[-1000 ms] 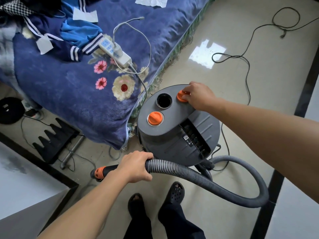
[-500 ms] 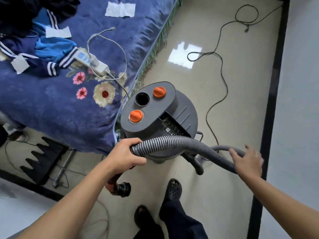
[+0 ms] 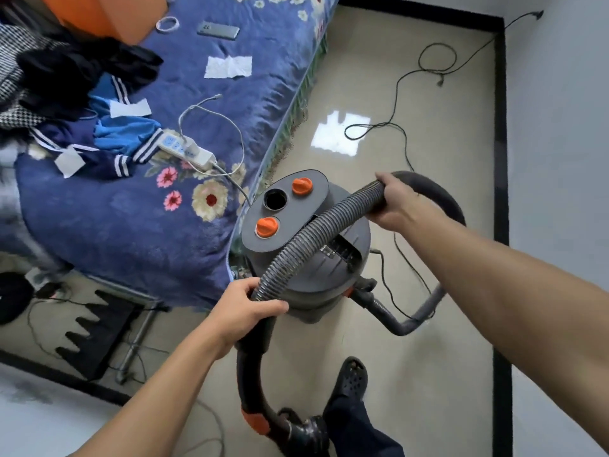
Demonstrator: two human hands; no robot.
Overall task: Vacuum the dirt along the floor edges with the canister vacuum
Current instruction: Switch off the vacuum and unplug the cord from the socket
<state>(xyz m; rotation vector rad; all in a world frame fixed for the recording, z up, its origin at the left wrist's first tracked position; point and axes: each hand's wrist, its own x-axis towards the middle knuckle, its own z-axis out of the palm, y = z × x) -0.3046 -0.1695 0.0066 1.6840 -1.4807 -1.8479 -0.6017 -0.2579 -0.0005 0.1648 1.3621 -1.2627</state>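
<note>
A grey canister vacuum (image 3: pixel 306 285) with two orange knobs stands on the beige floor beside the bed corner. Its ribbed grey hose (image 3: pixel 316 229) arches over the canister top. My left hand (image 3: pixel 245 313) grips the hose where it joins the black curved handle (image 3: pixel 252 380), whose orange-banded end hangs down near my feet. My right hand (image 3: pixel 393 201) holds the hose higher up, to the right of the canister. Beyond that hand the hose loops around and down to the canister's inlet at the lower right.
A bed with a blue floral blanket (image 3: pixel 138 219) fills the left, with a power strip (image 3: pixel 188 151), clothes and a phone on it. A black power cord (image 3: pixel 400 133) trails across the floor. A black baseboard (image 3: pixel 501 192) edges the right wall. My shoe (image 3: pixel 351 379) stands below the canister.
My right hand has risen from the low hose loop and gripped the hose above the canister. The hose now arches over the canister top, and the handle hangs down by my feet.
</note>
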